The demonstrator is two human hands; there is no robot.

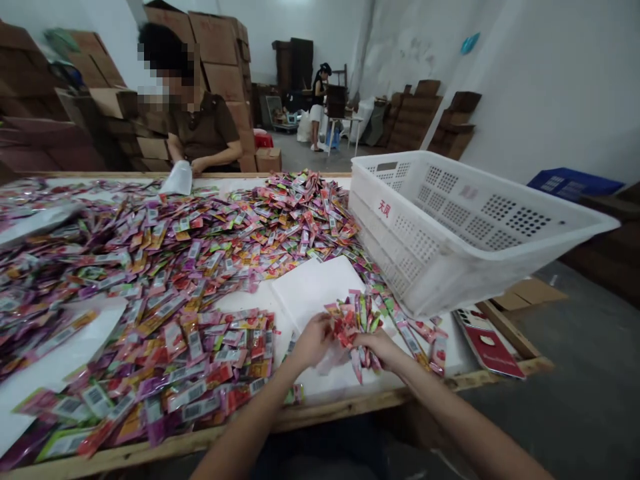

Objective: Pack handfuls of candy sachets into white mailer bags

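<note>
Near the table's front edge, my left hand (316, 340) is closed around the left side of a bunch of small colourful packets (357, 320). From the right, my right hand (377, 347) grips the same bunch, its fingers partly hidden by the packets. Something thin and translucent hangs below the bunch between my hands. Just behind them lies a stack of white bags or sheets (315, 287). A large heap of pink, purple, green and orange packets (200, 253) covers the table to the left.
A white perforated crate (425, 247) stands on the right, with a red phone-like object (493, 347) near the corner. Wooden edging (350, 405) borders the table. Across it a person (205, 130) holds a white bag (179, 179). Another person (318, 100) stands farther back, near stacked boxes.
</note>
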